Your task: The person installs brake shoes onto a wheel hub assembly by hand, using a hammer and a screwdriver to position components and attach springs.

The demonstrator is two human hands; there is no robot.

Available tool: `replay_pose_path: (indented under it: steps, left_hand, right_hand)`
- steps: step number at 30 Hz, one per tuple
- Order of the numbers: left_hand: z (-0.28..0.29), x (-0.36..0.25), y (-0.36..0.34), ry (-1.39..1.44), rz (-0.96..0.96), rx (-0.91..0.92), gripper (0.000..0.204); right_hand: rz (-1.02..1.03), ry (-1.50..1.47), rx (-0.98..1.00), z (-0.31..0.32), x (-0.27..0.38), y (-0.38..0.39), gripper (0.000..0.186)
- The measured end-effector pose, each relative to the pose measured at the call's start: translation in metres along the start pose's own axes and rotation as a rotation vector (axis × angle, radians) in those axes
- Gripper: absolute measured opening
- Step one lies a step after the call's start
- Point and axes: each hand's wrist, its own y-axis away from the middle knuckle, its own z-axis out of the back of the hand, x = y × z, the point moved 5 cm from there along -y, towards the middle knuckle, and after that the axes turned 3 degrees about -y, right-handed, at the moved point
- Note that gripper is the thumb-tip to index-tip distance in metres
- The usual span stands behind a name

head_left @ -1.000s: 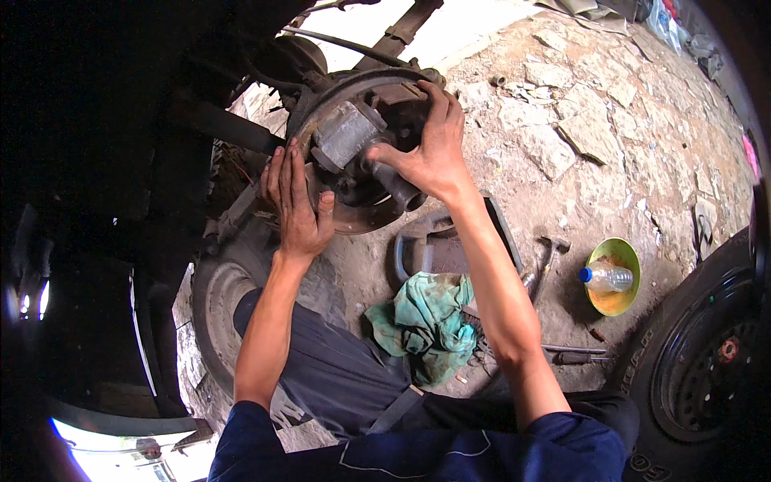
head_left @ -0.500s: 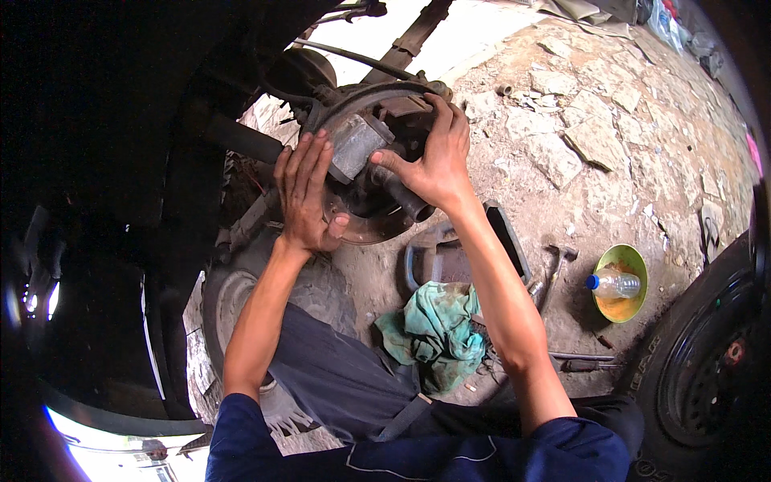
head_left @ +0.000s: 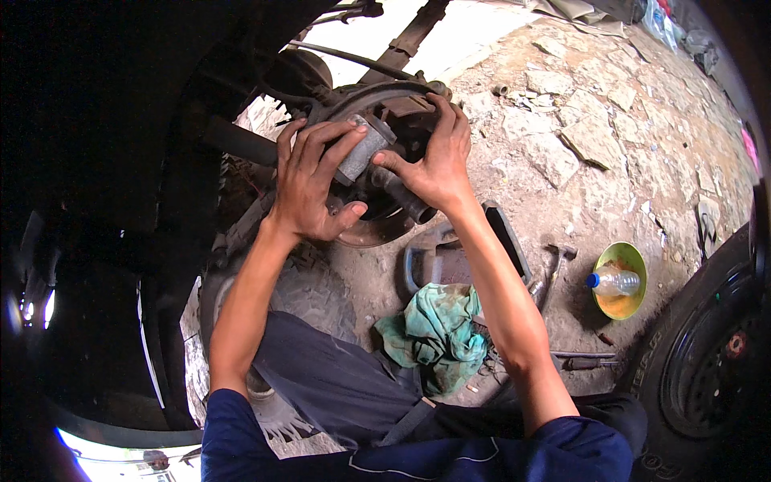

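A round, rusty brake assembly [head_left: 376,233] stands in front of me at the end of a dark axle. On it sits a brake shoe [head_left: 365,154] with a grey, rough, curved face. My left hand [head_left: 309,181] lies along its left side, fingers spread and fingertips over its upper part, the thumb apart and lower down. From the right, my right hand [head_left: 440,165] grips the assembly, its fingers hooked at the far rim and its thumb against the shoe's near right corner. A dark tube end [head_left: 409,201] pokes out below that thumb.
A green rag [head_left: 442,329] lies below my hands beside a dark tray-like object [head_left: 450,261]. Rightward are a hammer [head_left: 560,261], a green bowl [head_left: 630,305] holding a plastic bottle [head_left: 617,282], and a wheel [head_left: 691,377]. Dark vehicle bodywork [head_left: 96,201] fills the left. Broken stone [head_left: 590,140] covers the ground.
My left hand has moved right and over the brake shoe, its fingers now spread and curved across the grey face. My right hand stays nearly where it was.
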Motion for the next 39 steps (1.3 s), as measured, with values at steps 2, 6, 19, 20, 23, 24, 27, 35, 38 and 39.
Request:
replay_pose_path:
  steps: [2,6,19,20,23,24,27,35,38,39]
  left_hand:
    - [0.001,0.002,-0.003,-0.024,0.001,0.054,0.076]
    - [0.001,0.006,-0.012,-0.035,-0.027,0.141,0.082]
    - [-0.011,-0.003,-0.035,-0.123,-0.231,0.352,0.096]
    - [-0.012,-0.003,-0.034,-0.127,-0.24,0.323,0.096]
    - [-0.014,0.0,-0.033,-0.113,-0.225,0.303,0.093]
    - [-0.015,-0.001,-0.034,-0.107,-0.211,0.308,0.092]
    - [-0.009,-0.005,-0.034,-0.119,-0.271,0.306,0.087]
    - [-0.003,-0.011,-0.044,-0.072,-0.153,0.422,0.089]
    - [0.0,-0.008,-0.042,-0.087,-0.192,0.384,0.088]
    - [-0.001,-0.009,-0.041,-0.089,-0.198,0.38,0.088]
  right_hand:
    - [0.018,0.005,-0.013,-0.001,0.0,0.0,0.122]
    - [0.049,0.001,-0.038,-0.003,-0.002,0.001,0.121]
    - [0.103,-0.023,-0.044,-0.002,-0.006,-0.001,0.12]
    - [0.119,-0.024,-0.053,-0.002,-0.008,-0.002,0.119]
    - [0.17,-0.031,-0.065,0.001,-0.012,-0.005,0.115]
    - [0.16,-0.08,-0.065,0.006,-0.015,-0.007,0.112]
    - [0.096,-0.135,0.012,0.016,0.003,-0.004,0.083]
    - [-0.431,-0.551,-0.54,0.025,-0.095,0.054,0.045]
    - [-0.665,-0.464,-0.546,-0.009,-0.124,0.113,0.034]
    - [-0.668,-0.39,-0.53,-0.017,-0.122,0.13,0.031]
